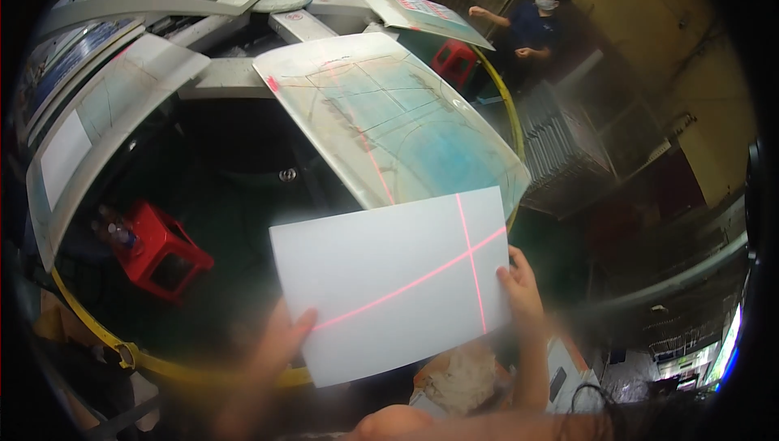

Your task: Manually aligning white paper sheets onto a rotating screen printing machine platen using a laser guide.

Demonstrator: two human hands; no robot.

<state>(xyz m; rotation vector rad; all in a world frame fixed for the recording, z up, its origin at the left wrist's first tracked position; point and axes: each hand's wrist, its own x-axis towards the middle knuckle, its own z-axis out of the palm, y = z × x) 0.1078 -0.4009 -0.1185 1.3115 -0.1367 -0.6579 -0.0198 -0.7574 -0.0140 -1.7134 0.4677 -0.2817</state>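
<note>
- Sheet is covering near edge of stained board in view
- Left hand: fingers gripping sheet's left edge
- Right hand: fingers gripping right edge

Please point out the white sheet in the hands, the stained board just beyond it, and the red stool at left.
White sheet (398,269), head view, middle of its face.
Stained board (391,120), head view, middle of its top surface.
Red stool (160,240), head view, its red body.

The white sheet looks like smooth, dull paper. The big board looks smooth but smudgy. The red stool is shiny plastic. The grey bar looks like painted metal.
</note>
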